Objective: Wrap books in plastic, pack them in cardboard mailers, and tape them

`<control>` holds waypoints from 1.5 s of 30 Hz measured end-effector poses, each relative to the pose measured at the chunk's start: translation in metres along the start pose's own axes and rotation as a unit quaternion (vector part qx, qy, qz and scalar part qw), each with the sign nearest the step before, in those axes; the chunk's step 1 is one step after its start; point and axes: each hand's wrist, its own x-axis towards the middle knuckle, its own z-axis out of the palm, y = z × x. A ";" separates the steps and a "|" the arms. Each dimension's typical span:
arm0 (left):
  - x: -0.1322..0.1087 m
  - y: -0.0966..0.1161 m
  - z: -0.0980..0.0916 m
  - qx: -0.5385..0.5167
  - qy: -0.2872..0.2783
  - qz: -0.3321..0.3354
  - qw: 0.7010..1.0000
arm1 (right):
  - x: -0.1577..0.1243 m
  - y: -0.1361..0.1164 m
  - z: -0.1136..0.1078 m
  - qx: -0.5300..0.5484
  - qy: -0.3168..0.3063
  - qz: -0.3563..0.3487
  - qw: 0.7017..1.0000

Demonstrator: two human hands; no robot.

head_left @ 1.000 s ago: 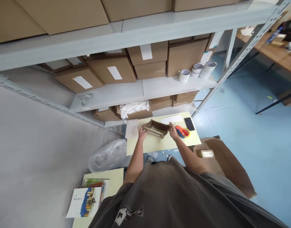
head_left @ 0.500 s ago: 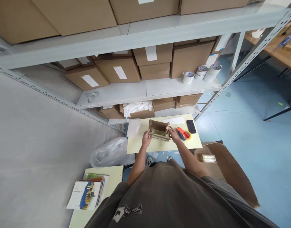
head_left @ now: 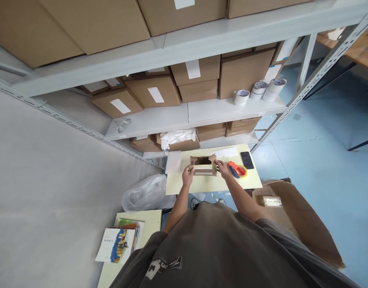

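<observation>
Small brown cardboard box (head_left: 203,165) sits on the pale yellow table (head_left: 202,185), open top facing up. Left hand (head_left: 188,175) grips its left end, right hand (head_left: 223,168) grips its right end. Red & blue tape gun (head_left: 237,169) lies just beside the right hand, w/ a black phone (head_left: 247,160) near it.

We've got a matt brown cardboard box (head_left: 203,165) on a smooth pale table (head_left: 202,186). At 3 o'clock, a glossy plastic tape dispenser (head_left: 237,169).
</observation>
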 end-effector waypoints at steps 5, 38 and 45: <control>0.006 0.004 0.000 0.026 0.036 -0.014 0.999 | -0.021 0.014 -0.007 -0.038 -0.019 -0.005 0.999; 0.052 -0.037 -0.023 0.145 -0.251 0.041 0.956 | -0.029 -0.005 0.051 -0.429 0.014 0.038 0.902; 0.039 -0.032 0.002 0.209 -0.283 0.051 0.935 | -0.063 0.035 0.052 -0.378 0.104 -0.002 0.920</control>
